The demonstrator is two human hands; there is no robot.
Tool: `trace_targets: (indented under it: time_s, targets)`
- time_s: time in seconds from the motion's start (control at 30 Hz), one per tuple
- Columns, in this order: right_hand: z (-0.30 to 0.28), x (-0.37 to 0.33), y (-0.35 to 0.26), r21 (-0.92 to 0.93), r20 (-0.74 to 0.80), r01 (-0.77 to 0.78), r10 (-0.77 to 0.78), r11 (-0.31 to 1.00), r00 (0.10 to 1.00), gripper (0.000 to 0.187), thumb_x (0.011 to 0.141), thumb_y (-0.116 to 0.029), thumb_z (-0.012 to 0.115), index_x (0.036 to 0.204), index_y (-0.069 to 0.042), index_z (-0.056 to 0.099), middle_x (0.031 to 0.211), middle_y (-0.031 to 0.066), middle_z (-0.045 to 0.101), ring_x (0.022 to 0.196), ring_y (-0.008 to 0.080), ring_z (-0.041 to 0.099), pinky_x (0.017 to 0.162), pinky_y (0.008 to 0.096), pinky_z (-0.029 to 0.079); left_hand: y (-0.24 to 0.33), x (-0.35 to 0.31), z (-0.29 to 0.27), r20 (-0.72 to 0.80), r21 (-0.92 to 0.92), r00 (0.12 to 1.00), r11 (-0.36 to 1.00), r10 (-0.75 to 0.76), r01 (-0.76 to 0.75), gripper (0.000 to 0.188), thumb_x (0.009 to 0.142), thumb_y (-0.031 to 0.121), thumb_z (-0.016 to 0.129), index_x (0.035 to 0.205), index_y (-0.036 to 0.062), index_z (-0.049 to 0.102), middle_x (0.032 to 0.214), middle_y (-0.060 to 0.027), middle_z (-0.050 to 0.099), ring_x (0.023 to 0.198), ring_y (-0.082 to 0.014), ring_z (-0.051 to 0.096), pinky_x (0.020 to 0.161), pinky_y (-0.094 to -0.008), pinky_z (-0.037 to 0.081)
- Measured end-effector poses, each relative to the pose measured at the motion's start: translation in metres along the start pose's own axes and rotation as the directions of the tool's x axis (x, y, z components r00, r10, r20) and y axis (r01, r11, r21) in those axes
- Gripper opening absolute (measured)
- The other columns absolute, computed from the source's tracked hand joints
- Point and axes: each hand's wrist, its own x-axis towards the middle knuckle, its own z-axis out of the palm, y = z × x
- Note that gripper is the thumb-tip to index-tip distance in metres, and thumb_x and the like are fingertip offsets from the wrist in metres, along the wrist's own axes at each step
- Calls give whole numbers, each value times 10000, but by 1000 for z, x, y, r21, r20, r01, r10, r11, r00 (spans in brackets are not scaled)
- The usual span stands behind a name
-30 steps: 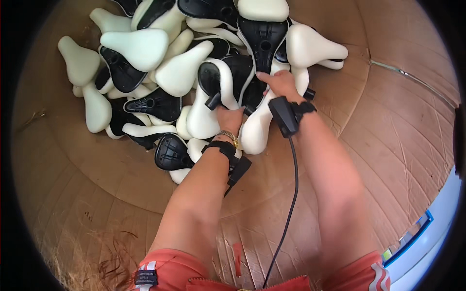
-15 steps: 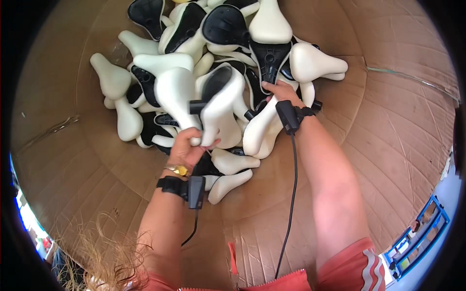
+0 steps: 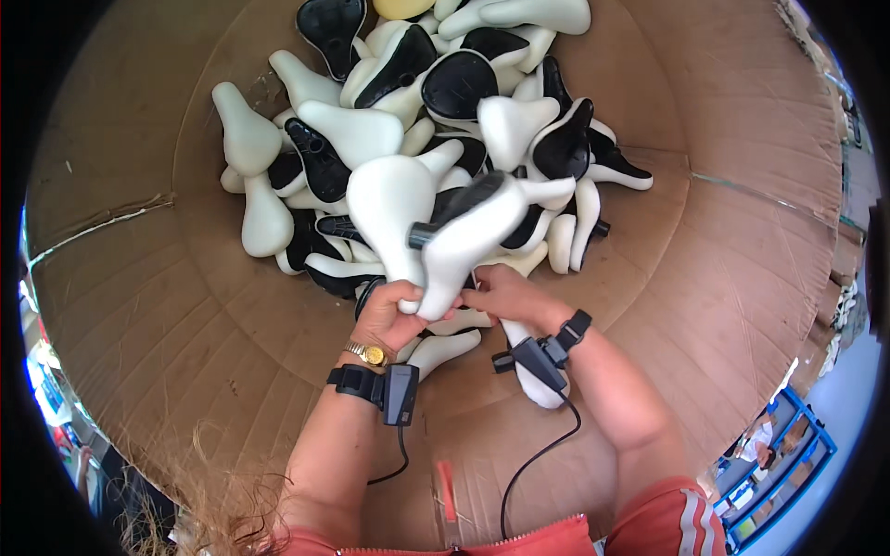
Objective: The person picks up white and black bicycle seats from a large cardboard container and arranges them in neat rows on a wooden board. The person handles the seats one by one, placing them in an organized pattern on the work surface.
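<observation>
White bicycle saddles with black undersides lie heaped in a large cardboard box. My left hand (image 3: 394, 315) is closed around the narrow noses of white saddles. One is a pale saddle (image 3: 394, 199) with its smooth top showing, and beside it is a tilted saddle (image 3: 477, 236) with a dark underside. Close to its fingertips, my right hand (image 3: 514, 298) is closed on another saddle (image 3: 540, 385), partly hidden beneath the hand and wrist. Its wide or narrow ends cannot be told apart fully.
The heap of saddles (image 3: 357, 134) reaches to the far side, with a yellowish piece (image 3: 403, 7) at the top. Curved cardboard walls (image 3: 742, 259) surround it. Black cables (image 3: 542, 451) hang from the wrist devices. Beyond the box at right stands a blue frame (image 3: 788, 463).
My right hand has come from the far right of the pile toward my left hand, bringing a saddle with it. My left hand keeps its saddles. The view has shifted.
</observation>
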Motion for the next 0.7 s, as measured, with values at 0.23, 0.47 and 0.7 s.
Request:
trace_targets:
  time_s: [0.23,0.47,0.7]
  targets:
    - [-85,63,88,862,-439,232,435,451,786,528,822,-393,665,1163,-16,520,865,152,625,509,184,533,473,316,464,17,-1,-40,-68,-136,996,988,64,-73,521,688,46,532,1182,-93,442,1022,-243,589,916,-423,613,754,-486,558]
    - [-115,114,48,396,-688,215,134,892,713,578,721,-318,743,1108,54,527,942,175,626,783,253,628,645,365,501,38,-12,-10,-102,-1,986,991,133,-134,517,702,47,522,1195,-83,438,1067,-233,573,939,-416,606,771,-486,557]
    - [-80,2,25,-152,-642,57,-142,987,753,429,803,-402,674,857,20,617,715,59,556,646,142,482,562,323,421,44,-71,43,37,-64,968,967,249,-246,590,672,69,591,1230,-44,440,1147,-204,553,1016,-401,562,873,-498,470]
